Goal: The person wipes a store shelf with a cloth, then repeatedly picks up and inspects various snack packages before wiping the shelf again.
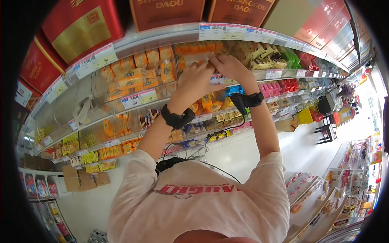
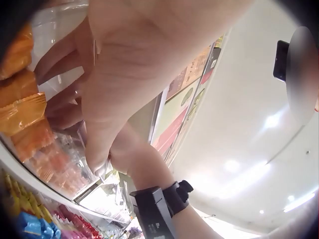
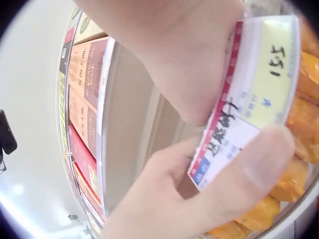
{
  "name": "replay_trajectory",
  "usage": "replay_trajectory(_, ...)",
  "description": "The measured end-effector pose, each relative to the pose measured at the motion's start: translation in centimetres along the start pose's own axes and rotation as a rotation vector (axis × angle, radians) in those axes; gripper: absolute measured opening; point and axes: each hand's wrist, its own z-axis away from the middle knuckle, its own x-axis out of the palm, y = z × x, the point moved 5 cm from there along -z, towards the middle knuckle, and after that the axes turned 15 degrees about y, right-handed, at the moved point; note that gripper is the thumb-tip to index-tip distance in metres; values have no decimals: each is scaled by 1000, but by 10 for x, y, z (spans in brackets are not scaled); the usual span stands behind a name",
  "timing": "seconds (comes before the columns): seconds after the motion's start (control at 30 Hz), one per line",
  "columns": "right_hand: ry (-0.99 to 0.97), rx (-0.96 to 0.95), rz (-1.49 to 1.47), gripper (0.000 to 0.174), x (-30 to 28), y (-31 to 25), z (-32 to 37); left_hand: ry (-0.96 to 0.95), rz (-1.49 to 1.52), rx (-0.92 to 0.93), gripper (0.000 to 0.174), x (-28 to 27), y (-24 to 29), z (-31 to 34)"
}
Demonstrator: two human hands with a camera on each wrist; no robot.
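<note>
A white and yellow price label (image 3: 249, 94) on the front edge of a candy bin is pinched by my right hand (image 3: 199, 184), thumb over its face. My left hand (image 1: 197, 81) is at the same label, its thumb below and fingers above in the head view. In the left wrist view the left hand's (image 2: 134, 64) fingers reach behind clear plastic while its thumb stays in front. My right hand (image 1: 231, 68) is close beside it. Orange-wrapped sweets (image 2: 22, 109) lie next to the fingers. What the hidden fingertips touch cannot be seen.
Bins of orange packets (image 1: 135, 79) are on the left, and green packets (image 1: 289, 56) stand on the right. Large red boxes (image 1: 168, 14) line the shelf above. Lower tiers hold more sweets. Black stools (image 1: 326, 131) stand on the white floor at right.
</note>
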Motion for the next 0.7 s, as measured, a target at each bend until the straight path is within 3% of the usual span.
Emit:
replay_trajectory(0.1,71,-153,132,39,-22,-27,-3,-48,-98,-44,73,1,0,-1)
replay_trajectory(0.2,-19,22,-42,43,-4,-9,-7,-152,-107,-70,75,6,-2,-1)
replay_trajectory(0.3,-15,73,-1,45,-8,-11,-3,-205,-135,-115,74,1,1,-6)
replay_trajectory(0.4,245,-67,80,30,-29,-29,-1,-139,-133,-104,72,3,0,-3)
replay_trajectory(0.5,96,-74,-35,37,-26,-30,-2,-170,-124,-116,69,4,-1,-3)
replay_trajectory(0.7,-117,304,-267,43,-20,-19,-9,-262,-130,-154,68,1,2,-5)
